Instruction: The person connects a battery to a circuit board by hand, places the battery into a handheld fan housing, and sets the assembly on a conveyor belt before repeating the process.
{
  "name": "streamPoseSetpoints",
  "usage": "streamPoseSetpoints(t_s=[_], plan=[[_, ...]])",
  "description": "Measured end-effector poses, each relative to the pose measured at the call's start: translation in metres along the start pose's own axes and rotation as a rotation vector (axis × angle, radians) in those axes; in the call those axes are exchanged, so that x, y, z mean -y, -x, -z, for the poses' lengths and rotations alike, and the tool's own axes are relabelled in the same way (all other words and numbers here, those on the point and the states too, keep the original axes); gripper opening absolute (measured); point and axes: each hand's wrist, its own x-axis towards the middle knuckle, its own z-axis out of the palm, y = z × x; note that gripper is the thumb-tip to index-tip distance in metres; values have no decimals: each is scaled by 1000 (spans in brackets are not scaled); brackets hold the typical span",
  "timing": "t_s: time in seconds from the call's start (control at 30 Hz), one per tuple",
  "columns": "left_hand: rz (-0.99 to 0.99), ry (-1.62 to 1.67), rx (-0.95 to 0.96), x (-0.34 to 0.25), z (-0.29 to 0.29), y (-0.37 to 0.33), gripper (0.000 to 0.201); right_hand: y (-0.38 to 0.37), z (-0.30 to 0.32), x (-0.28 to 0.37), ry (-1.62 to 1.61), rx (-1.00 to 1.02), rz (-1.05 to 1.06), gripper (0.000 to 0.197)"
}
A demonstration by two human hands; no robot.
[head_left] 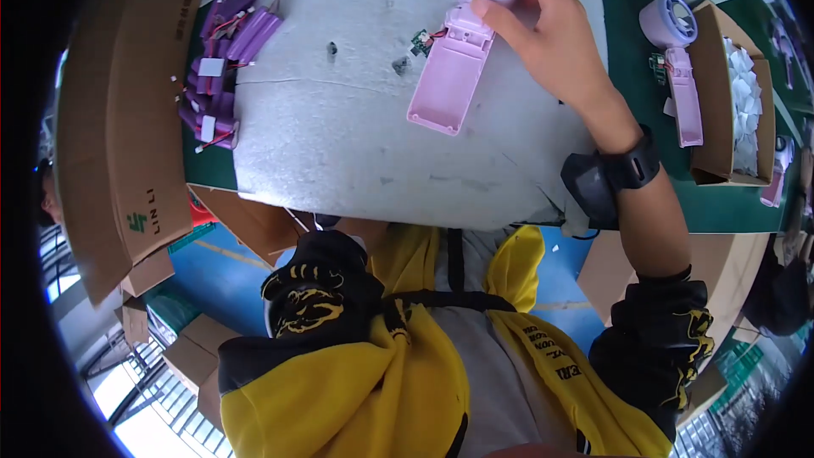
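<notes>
My right hand (555, 42) reaches across the foam mat and grips the round lilac head of a handheld fan (451, 85), thumb near its neck and fingers over the far rim. The fan's pink handle shell lies open side up, pointing toward me, its long hollow bare. Beside the neck, a small green circuit board (420, 42) hangs on a short red wire. Only a sliver of my left hand (363, 227) shows at the table's near edge, beyond the black cuff; its fingers are hidden.
Purple battery cells (246, 34) with wires and white connectors lie heaped left of the grey-white foam mat (339, 144). A second fan (684, 93) lies at the right beside a carton (712, 165) of white pieces. A tall cardboard box (127, 136) stands at the far left.
</notes>
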Motion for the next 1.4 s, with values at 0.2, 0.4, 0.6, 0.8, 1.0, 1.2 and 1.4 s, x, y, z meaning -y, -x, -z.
streamPoseSetpoints(t_s=[0.2, 0.4, 0.6, 0.8, 1.0, 1.2, 1.4], plan=[[-68, 118, -29, 38, 6, -17, 31, 4, -6, -4, 92, -13, 30, 58], [-155, 171, -160, 60, 21, -45, 31, 21, 0, 12, 173, 82, -5, 64], [-294, 86, -278, 66, 32, -57, 32, 23, -4, 15, 166, 25, -26, 64], [-481, 71, -269, 71, -30, -51, 34, -7, -9, -9, 159, -99, 89, 54], [-704, -36, -347, 58, -42, -66, 36, -1, -9, -17, -53, -77, 49, 53], [-718, -405, 160, -31, -86, -84, 47, -5, -14, -23, -124, -35, 93, 54], [-492, -509, 508, -45, -75, -90, 35, -7, -17, -32, -228, -13, 86, 54]])
